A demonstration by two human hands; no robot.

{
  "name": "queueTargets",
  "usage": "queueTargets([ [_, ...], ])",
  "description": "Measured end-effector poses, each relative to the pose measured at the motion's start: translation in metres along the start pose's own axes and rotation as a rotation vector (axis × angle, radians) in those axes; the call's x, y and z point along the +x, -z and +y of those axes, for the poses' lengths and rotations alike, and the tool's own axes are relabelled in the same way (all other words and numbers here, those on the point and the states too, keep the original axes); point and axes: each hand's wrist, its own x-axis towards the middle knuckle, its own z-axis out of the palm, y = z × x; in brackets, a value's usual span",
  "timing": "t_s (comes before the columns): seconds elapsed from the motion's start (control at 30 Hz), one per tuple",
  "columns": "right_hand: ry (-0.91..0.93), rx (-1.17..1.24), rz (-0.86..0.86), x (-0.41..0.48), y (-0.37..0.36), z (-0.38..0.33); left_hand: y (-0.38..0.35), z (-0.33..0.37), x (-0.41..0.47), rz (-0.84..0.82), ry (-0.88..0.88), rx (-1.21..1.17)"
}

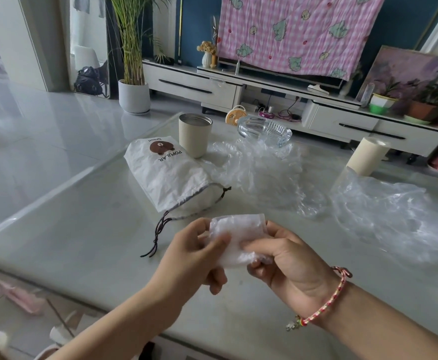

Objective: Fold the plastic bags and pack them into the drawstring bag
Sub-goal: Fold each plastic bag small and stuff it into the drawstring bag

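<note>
I hold a small folded plastic bag (236, 236), a clear, crinkled packet folded to roughly a square, between both my hands just above the pale table (83, 229), near its front edge. My left hand (192, 255) pinches the packet's left side, with the thumb laid across its face and the fingers curled behind. My right hand (285, 258) grips the lower right corner, with the thumb pressing on the front and the fingers curled under it. A red and cream braided bracelet (324, 300) circles my right wrist.

Just beyond the packet lies the drawstring bag (166, 172), white and flat on the table, printed with a brown bear and the word POPULAR. Its grey-hemmed mouth faces me and gapes a little. Its dark cord (158, 237) trails across the table towards my left hand.

To the right of it, a loose clear plastic bag (262, 175) lies spread and rumpled. A second loose plastic bag (394, 216) lies further right, apart from the first.

Behind the drawstring bag stands a beige cup (194, 136), upright and touching the bag's far end. A ribbed glass dish (264, 128) sits behind the first loose bag. A cream cylinder (368, 157) stands tilted near the table's far right edge.

Across the room are a low white cabinet (194, 87), a pink checked cloth (290, 35) hanging above it, and a tall potted plant (133, 61).
</note>
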Motion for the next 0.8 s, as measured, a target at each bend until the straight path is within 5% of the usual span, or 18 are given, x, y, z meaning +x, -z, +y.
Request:
queueTargets([
  [0.3, 0.127, -0.312, -0.028, -0.001, 0.009, 0.007, 0.002, 0.011, 0.004, -0.051, 0.3, -0.3],
  [0.5, 0.179, -0.633, -0.09, -0.002, 0.018, 0.002, 0.006, 0.006, 0.005, 0.032, 0.169, -0.012],
  [0.63, 0.29, -0.729, 0.151, 0.0, 0.028, -0.003, 0.016, 0.011, 0.007, 0.038, -0.006, 0.216],
  [0.8, 0.302, -0.853, -0.109, -0.003, 0.009, 0.0, 0.012, 0.013, 0.003, -0.087, -0.102, 0.237],
])
